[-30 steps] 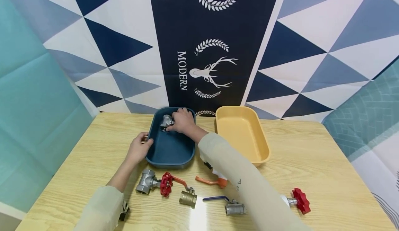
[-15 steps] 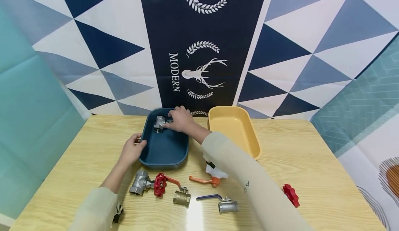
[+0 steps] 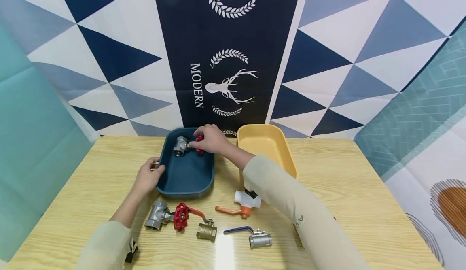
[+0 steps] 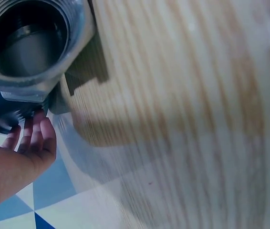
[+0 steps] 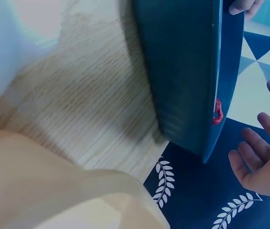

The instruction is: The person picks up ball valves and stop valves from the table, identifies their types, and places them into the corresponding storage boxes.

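A silver gate valve (image 3: 180,146) with a red handwheel (image 3: 200,139) lies at the far end of a dark blue plastic bin (image 3: 187,179). My right hand (image 3: 212,139) is just above this valve, partly covering its stem and handwheel. In the right wrist view the fingers of that hand (image 5: 264,160) are spread apart with nothing between them, beside the bin's rim. My left hand (image 3: 148,177) holds the bin's left wall, thumb over the rim and fingers outside. Close to the left wrist camera is the threaded mouth of another silver valve (image 4: 80,28).
A yellow bin (image 3: 267,146) stands right of the blue one. In front lie a silver valve with red handwheel (image 3: 158,215), a brass ball valve (image 3: 206,231), a white valve with orange lever (image 3: 246,200) and a silver ball valve with blue lever (image 3: 260,240). A patterned cloth hangs behind.
My right hand has let go of the gate valve and lifted slightly, so its red handwheel shows. The head view has swung right, shifting everything leftward. My left hand stays on the bin.
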`<state>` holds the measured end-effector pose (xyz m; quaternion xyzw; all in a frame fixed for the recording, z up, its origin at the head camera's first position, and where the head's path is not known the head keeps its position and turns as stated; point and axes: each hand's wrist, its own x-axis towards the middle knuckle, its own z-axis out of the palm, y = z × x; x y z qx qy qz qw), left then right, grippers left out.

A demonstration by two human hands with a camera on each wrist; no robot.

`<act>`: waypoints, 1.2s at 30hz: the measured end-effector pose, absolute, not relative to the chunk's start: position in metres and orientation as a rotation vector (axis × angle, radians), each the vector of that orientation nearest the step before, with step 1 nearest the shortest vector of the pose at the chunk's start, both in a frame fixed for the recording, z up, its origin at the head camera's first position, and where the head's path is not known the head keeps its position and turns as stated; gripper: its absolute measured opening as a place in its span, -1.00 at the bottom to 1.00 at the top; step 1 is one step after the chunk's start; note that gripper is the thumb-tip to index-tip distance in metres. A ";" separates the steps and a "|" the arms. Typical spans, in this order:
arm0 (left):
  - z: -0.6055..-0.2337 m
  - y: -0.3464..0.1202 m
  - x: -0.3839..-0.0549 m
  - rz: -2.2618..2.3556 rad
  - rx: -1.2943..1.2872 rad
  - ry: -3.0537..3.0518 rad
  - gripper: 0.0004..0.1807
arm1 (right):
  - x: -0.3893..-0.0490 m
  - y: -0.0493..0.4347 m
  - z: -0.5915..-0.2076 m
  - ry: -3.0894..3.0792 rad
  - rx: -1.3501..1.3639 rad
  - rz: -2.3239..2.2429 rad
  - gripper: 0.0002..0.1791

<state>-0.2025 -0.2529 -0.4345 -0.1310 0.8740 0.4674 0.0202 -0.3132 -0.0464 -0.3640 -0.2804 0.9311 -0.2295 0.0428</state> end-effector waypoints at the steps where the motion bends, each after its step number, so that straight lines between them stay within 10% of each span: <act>1: -0.435 -0.253 -0.202 1.446 -0.406 2.713 -0.51 | -0.313 -0.045 -0.364 2.835 -0.860 -0.729 -0.49; 36: -0.433 -0.250 -0.198 1.431 -0.382 2.725 -0.48 | -0.277 0.011 -0.330 2.581 -0.781 -1.179 -0.56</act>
